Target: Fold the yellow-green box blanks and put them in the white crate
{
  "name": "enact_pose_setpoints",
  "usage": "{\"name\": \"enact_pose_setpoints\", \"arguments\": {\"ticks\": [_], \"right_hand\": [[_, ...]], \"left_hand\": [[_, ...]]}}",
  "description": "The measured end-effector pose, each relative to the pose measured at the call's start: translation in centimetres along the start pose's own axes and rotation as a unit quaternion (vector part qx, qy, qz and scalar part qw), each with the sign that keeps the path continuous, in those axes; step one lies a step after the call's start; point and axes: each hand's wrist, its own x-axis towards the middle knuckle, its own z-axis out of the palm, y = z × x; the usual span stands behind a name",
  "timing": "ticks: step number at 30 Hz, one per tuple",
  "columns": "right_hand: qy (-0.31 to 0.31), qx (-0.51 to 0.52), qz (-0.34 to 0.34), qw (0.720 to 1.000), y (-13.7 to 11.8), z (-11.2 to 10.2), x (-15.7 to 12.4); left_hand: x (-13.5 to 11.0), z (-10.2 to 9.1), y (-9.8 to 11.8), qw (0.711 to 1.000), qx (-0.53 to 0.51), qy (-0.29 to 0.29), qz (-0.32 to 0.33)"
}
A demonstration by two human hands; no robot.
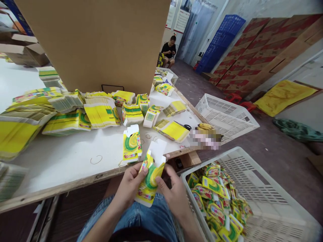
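Both my hands hold one small yellow and green carton (150,178) above my lap, its white top flaps open. My left hand (130,185) grips its left side with the thumb on the front. My right hand (174,193) pinches its right edge. A second carton (131,144) with open flaps stands on the white table (75,161) just beyond. At my right, a white plastic crate (264,201) holds several folded cartons (217,201).
Stacks of flat yellow carton blanks (63,111) cover the table's far side, behind them a big brown cardboard box (93,43). An empty white crate (224,116) lies past the table corner. A person sits far back (168,52). Red and brown boxes (254,50) line the right wall.
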Motion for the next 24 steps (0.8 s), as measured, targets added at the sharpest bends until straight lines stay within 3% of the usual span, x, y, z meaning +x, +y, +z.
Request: {"name": "enact_pose_setpoints", "arguments": {"ticks": [3,7,10,14,19,24], "right_hand": [[-0.012,0.054,0.048,0.997,0.1,0.6,-0.1],[0.030,0.018,0.038,0.999,0.2,0.6,0.2],[0.034,0.077,0.037,0.996,0.1,0.2,0.5],[0.038,0.150,-0.008,0.988,-0.3,-0.4,0.5],[-0.064,0.167,-0.011,0.984,-0.3,-1.6,0.5],[-0.104,0.143,0.015,0.984,-0.7,-2.7,0.6]], "left_hand": [[0.0,0.0,-0.4,0.998,0.061,-0.016,0.028],[0.0,-0.5,-0.7,0.981,0.169,0.001,0.096],[-0.1,-0.6,-0.6,0.974,0.186,0.002,0.127],[-0.4,-0.3,-0.2,0.978,0.161,-0.061,0.121],[-0.6,-0.7,0.6,0.984,0.095,-0.125,0.083],[-1.0,-1.1,0.8,0.986,0.056,-0.157,0.031]]}}
